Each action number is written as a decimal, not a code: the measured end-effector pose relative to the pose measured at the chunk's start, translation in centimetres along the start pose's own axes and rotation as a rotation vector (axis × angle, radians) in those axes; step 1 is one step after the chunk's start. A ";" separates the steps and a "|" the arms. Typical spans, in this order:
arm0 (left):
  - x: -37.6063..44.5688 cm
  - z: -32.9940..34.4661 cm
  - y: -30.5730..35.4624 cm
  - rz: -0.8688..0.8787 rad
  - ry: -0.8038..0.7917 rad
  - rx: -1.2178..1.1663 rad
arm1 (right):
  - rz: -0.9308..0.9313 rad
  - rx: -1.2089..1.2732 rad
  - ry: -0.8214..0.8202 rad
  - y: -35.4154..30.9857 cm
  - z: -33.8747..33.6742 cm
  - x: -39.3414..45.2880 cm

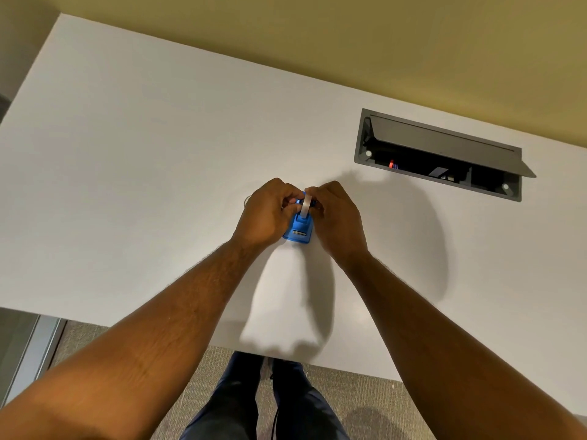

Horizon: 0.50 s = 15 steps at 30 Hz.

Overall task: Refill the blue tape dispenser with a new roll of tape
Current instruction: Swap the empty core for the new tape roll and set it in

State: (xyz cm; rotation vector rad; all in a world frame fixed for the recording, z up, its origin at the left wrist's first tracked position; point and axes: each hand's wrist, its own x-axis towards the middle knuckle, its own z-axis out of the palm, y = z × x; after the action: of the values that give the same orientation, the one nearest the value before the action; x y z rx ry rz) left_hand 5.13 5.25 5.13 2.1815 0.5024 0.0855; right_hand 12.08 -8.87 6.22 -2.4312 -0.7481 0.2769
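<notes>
The blue tape dispenser (pixel 298 231) stands on the white table (pixel 143 154), its cutter end toward me. A whitish roll of tape (pixel 306 205) sits upright in its top, between my two hands. My left hand (pixel 266 214) grips the dispenser's left side, fingertips at the roll. My right hand (pixel 337 217) pinches the roll from the right. My fingers hide most of the roll and the dispenser's far end.
An open grey cable hatch (pixel 444 154) with its lid raised is set into the table at the right. A small thin ring-like thing (pixel 246 200) peeks out left of my left hand. The table's near edge runs above my legs and the carpet.
</notes>
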 end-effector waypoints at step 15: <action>-0.1 0.2 -0.3 0.015 0.014 -0.014 | 0.141 0.099 -0.036 0.8 0.6 0.3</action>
State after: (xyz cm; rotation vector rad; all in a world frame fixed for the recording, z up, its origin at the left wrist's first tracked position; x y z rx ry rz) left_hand 5.00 5.19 4.82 2.1723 0.4917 0.1119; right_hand 12.50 -8.93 5.26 -2.3933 -0.5653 0.4036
